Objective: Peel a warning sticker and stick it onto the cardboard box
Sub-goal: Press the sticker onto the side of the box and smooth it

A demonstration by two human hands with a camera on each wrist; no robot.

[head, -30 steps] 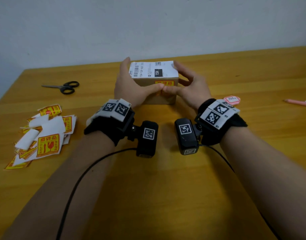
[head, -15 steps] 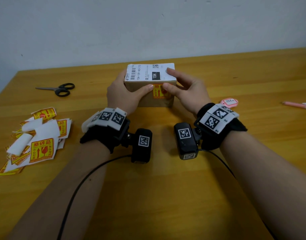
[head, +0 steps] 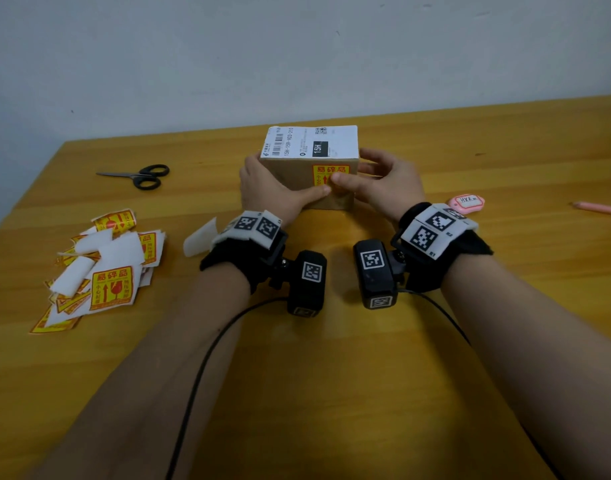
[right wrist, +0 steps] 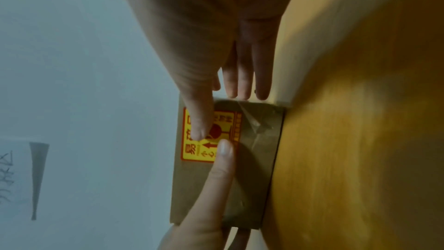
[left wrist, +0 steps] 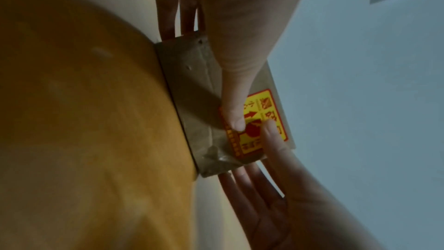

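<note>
A small cardboard box [head: 290, 178] with a white shipping label [head: 311, 142] on top stands on the wooden table. A yellow and red warning sticker [head: 328, 171] lies flat on its near face. My left hand [head: 273, 192] lies against the box's left side, its thumb [left wrist: 234, 119] pressing the sticker [left wrist: 264, 105]. From the other side my right hand [head: 383, 185] flanks the box, its thumb [right wrist: 199, 121] also on the sticker [right wrist: 192, 151]. The two thumb tips nearly meet. Both wrist views show the other fingers straight along the box sides.
A heap of warning stickers and white backing papers [head: 103, 268] lies at the left, with one loose backing piece [head: 200, 237] by my left wrist. Black scissors [head: 141, 176] lie at the far left. A pink tag [head: 466, 201] and a pink pencil [head: 598, 208] lie at the right.
Both thumbs slid down the box's near face, so the sticker's top now shows. My right fingers moved from the box top to its right side.
</note>
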